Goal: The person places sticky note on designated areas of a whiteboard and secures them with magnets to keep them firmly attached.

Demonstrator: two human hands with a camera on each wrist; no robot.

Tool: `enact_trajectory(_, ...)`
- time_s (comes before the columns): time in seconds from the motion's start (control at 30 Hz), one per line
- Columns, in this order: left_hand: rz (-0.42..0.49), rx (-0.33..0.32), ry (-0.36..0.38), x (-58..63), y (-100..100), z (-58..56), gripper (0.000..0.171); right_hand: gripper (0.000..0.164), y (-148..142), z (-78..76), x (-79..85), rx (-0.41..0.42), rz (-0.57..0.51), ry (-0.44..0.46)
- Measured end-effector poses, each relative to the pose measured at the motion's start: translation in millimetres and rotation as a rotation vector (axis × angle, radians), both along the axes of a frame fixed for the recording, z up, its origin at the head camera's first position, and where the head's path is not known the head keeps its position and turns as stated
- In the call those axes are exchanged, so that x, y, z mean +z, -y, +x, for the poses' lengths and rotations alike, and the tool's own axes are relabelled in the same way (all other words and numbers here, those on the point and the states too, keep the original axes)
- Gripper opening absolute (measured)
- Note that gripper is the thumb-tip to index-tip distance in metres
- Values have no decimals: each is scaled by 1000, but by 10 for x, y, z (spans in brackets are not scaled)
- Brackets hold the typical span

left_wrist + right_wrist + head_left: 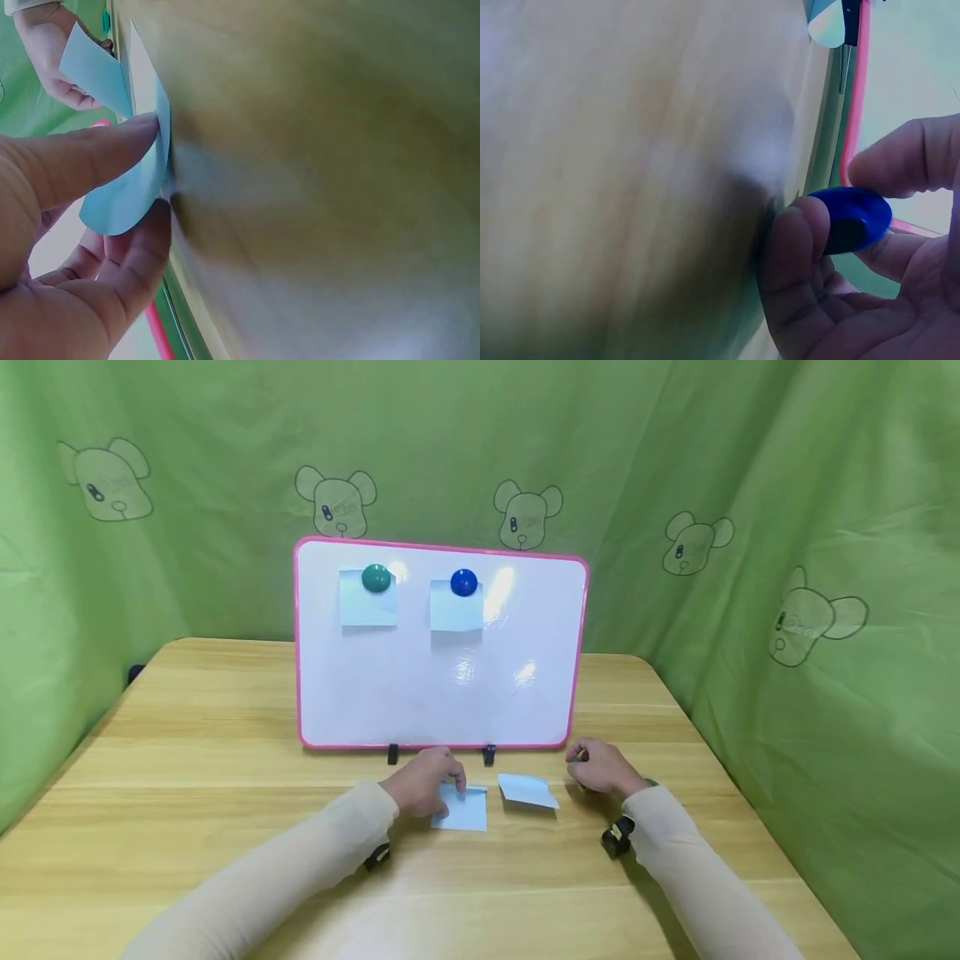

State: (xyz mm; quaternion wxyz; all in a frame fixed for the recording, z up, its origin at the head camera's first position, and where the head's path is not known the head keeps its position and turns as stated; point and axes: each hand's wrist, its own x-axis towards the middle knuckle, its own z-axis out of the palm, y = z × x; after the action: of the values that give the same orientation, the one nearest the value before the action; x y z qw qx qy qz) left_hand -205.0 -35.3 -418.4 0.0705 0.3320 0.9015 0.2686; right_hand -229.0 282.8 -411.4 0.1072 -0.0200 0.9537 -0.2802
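My left hand (422,782) pinches a light blue sticky note (468,812) just above the table. In the left wrist view that note (124,199) bends into a curve between thumb and fingers. To its right lies a second blue sticky note (528,791), its edges curling upward. Farther right, my right hand (600,767) is low over the table. It holds a round blue magnet (855,216) between its fingers, clearest in the right wrist view. Behind both hands stands a pink-framed whiteboard (435,693).
On the whiteboard, a green magnet (377,578) holds one blue note (367,607), and a blue magnet (464,582) holds another (456,614). Black feet (490,755) project from the board's bottom edge. A small green thing (651,782) shows beside the right wrist. Green curtain (720,460) surrounds the wooden table (187,760).
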Motion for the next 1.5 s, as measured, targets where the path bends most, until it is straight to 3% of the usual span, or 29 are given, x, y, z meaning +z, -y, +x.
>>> enact_trajectory(0.13,-8,12,3,1,5,-8,31,28,-14,12,-11,12,12,-17)
enact_trajectory(0.37,26,90,85,36,-16,-58,44,34,-75,-11,-9,7,-12,-33)
enact_trajectory(0.57,33,93,76,50,-33,-85,48,42,-117,-30,27,23,-54,-45)
enact_trajectory(0.87,68,120,111,145,-24,-132,51,45,-112,-48,107,-19,-121,-25)
enact_trajectory(1.17,63,111,64,269,-30,-213,45,34,-137,-87,144,-8,-105,-103)
enact_trajectory(1.5,73,104,16,372,-57,-268,44,41,-109,-102,219,-18,-149,-137)
